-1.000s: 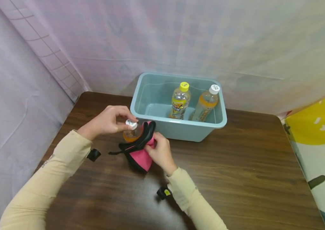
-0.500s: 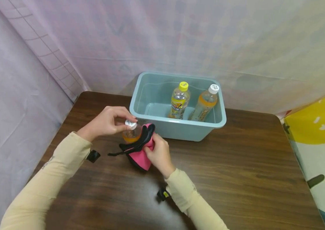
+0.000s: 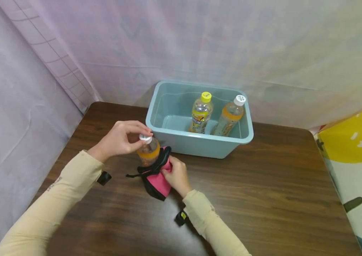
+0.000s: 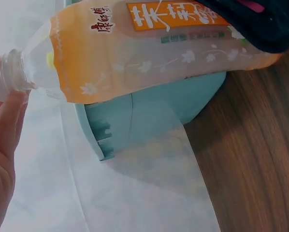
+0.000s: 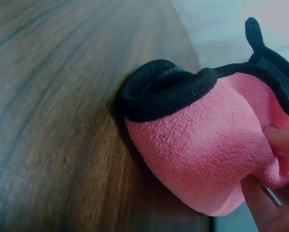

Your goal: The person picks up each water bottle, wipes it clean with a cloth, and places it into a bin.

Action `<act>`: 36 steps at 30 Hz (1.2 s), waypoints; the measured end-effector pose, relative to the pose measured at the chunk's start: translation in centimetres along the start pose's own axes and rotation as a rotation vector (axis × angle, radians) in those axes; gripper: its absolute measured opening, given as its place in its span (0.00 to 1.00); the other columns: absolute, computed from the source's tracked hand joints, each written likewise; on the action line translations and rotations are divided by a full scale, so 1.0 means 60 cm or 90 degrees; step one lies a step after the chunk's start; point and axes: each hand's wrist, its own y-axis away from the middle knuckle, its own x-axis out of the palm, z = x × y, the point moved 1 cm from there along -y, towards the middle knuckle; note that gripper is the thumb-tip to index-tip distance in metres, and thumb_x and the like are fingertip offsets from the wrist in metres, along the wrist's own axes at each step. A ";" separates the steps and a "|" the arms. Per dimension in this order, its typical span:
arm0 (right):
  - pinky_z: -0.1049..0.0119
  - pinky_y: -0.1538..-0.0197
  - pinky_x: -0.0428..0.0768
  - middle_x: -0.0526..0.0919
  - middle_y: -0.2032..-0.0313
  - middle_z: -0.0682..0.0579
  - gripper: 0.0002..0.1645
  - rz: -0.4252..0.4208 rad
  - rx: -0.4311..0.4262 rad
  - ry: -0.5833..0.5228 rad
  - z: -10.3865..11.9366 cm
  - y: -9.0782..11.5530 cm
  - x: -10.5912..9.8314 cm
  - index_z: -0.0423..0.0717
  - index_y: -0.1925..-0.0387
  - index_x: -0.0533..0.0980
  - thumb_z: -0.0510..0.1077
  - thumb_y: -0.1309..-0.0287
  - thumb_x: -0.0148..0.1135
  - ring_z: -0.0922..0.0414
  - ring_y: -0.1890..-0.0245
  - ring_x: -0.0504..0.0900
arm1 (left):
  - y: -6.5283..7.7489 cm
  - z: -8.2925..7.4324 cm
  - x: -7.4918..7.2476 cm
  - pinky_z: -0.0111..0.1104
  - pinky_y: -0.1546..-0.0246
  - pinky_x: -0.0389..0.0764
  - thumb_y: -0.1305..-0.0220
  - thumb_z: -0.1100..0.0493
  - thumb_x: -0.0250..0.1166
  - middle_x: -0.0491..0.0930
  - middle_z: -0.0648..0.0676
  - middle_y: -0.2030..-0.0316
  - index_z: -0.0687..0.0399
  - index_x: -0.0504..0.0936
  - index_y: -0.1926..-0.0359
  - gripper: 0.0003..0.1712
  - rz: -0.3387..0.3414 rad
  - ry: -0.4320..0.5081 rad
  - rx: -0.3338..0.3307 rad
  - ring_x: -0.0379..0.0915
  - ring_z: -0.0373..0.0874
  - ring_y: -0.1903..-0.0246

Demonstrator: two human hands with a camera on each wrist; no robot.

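My left hand [image 3: 120, 139] pinches the white cap [image 3: 145, 138] of a plastic drink bottle [image 3: 148, 155] with an orange label. In the left wrist view the bottle [image 4: 154, 53] lies across the top, and dark trim covers part of its lower end. My right hand [image 3: 177, 175] grips a pink fleece cloth piece [image 3: 159, 183] with black edging and a thin black strap. It sits against the lower part of the bottle, which it hides in the head view. The right wrist view shows the fingers bunching the pink fabric [image 5: 197, 145], whose black edge curls into a loop.
Behind the hands stands a light blue plastic bin [image 3: 197, 140]. Inside it are a yellow-capped bottle [image 3: 201, 115] and a white-capped bottle [image 3: 229, 119] with an orange label. Everything rests on a brown wooden table [image 3: 264, 195], with pale curtains [image 3: 232, 46] behind and to the left.
The pink cloth piece and right hand have moved slightly down, toward the person. More of the bottle's orange label now shows above the black edging. The left hand stays at the cap.
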 end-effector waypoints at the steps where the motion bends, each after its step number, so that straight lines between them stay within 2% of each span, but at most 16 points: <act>1: 0.72 0.76 0.70 0.76 0.79 0.51 0.12 -0.003 0.001 -0.009 -0.001 0.000 0.000 0.41 0.74 0.76 0.30 0.67 0.66 0.59 0.79 0.70 | 0.000 0.000 0.000 0.27 0.71 0.80 0.56 0.73 0.68 0.81 0.57 0.65 0.65 0.84 0.66 0.11 -0.001 -0.009 0.001 0.78 0.44 0.67; 4: 0.71 0.74 0.72 0.80 0.76 0.50 0.11 -0.011 -0.003 -0.035 -0.001 0.002 -0.005 0.41 0.73 0.78 0.30 0.66 0.66 0.59 0.77 0.73 | -0.004 -0.003 -0.001 0.26 0.74 0.79 0.55 0.69 0.70 0.81 0.56 0.65 0.63 0.85 0.68 0.09 0.001 -0.048 0.003 0.77 0.42 0.69; 8: 0.69 0.70 0.75 0.81 0.73 0.49 0.10 -0.009 -0.012 -0.089 0.009 0.003 -0.026 0.41 0.77 0.76 0.29 0.66 0.66 0.59 0.74 0.76 | -0.008 -0.009 -0.006 0.25 0.75 0.78 0.54 0.68 0.70 0.80 0.53 0.65 0.60 0.84 0.68 0.08 0.027 -0.098 0.011 0.76 0.41 0.69; 13: 0.70 0.72 0.74 0.77 0.76 0.49 0.11 -0.007 -0.028 -0.147 0.034 -0.006 -0.065 0.42 0.81 0.72 0.27 0.63 0.64 0.60 0.74 0.75 | -0.009 -0.012 -0.012 0.29 0.71 0.80 0.55 0.69 0.70 0.77 0.54 0.64 0.62 0.81 0.64 0.13 0.052 -0.110 -0.020 0.75 0.43 0.65; 16: 0.71 0.75 0.72 0.75 0.77 0.50 0.11 -0.005 -0.049 -0.159 0.052 -0.017 -0.085 0.41 0.81 0.71 0.26 0.61 0.63 0.59 0.75 0.73 | -0.011 -0.012 -0.016 0.28 0.69 0.80 0.56 0.70 0.71 0.77 0.55 0.64 0.63 0.80 0.63 0.15 0.061 -0.095 -0.047 0.75 0.44 0.65; 19: 0.70 0.77 0.71 0.74 0.78 0.50 0.12 -0.003 -0.062 -0.148 0.071 -0.032 -0.102 0.40 0.82 0.70 0.26 0.61 0.63 0.59 0.77 0.72 | -0.013 -0.011 -0.020 0.28 0.69 0.80 0.56 0.70 0.70 0.78 0.55 0.65 0.64 0.82 0.66 0.12 0.073 -0.084 -0.039 0.75 0.44 0.65; 26: 0.67 0.75 0.78 0.74 0.77 0.50 0.09 0.009 -0.070 -0.121 0.116 -0.064 -0.117 0.41 0.80 0.72 0.29 0.60 0.63 0.60 0.74 0.73 | -0.017 -0.009 -0.027 0.28 0.69 0.80 0.57 0.71 0.70 0.80 0.55 0.66 0.63 0.84 0.67 0.11 0.093 -0.091 0.005 0.76 0.43 0.65; 31: 0.69 0.75 0.72 0.74 0.77 0.51 0.10 0.015 -0.086 -0.053 0.132 -0.074 -0.109 0.41 0.70 0.78 0.33 0.60 0.65 0.60 0.76 0.70 | -0.017 -0.006 -0.031 0.33 0.69 0.79 0.56 0.70 0.70 0.81 0.53 0.67 0.60 0.85 0.67 0.11 0.103 -0.129 0.033 0.77 0.43 0.66; 36: 0.69 0.73 0.71 0.77 0.73 0.51 0.17 0.041 -0.073 0.012 0.140 -0.080 -0.097 0.43 0.61 0.79 0.38 0.57 0.67 0.58 0.75 0.72 | -0.018 -0.010 -0.036 0.34 0.67 0.79 0.55 0.68 0.70 0.82 0.50 0.69 0.58 0.84 0.69 0.09 0.119 -0.159 0.020 0.77 0.41 0.67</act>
